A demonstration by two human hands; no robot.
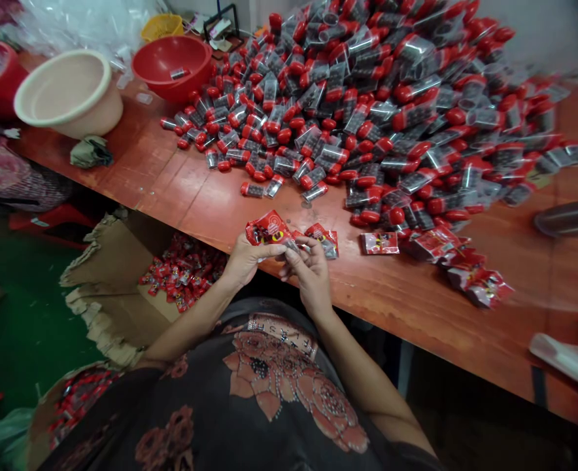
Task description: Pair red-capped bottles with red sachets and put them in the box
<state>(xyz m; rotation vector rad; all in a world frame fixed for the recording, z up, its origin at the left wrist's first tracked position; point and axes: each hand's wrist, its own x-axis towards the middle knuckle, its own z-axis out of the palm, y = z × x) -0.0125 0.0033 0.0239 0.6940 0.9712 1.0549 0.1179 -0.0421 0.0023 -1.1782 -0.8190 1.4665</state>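
Observation:
At the near edge of the red wooden table (pixel 181 190), my left hand (pixel 244 261) is closed around a red printed packet (pixel 268 229). My right hand (pixel 311 275) pinches the same packet's end, where a small clear tube (pixel 289 246) shows between the fingers. Another red packet (pixel 324 237) lies just behind my right hand. A big heap of clear tubes with red caps (pixel 367 111) covers the table beyond. Several filled red packets (pixel 446 258) lie to the right of my hands.
A cardboard box (pixel 112 275) with red packets inside stands on the floor at my left. A cream basin (pixel 68 91) and a red bowl (pixel 171 62) sit at the far left of the table. A dark cylinder (pixel 568 217) lies at the right edge.

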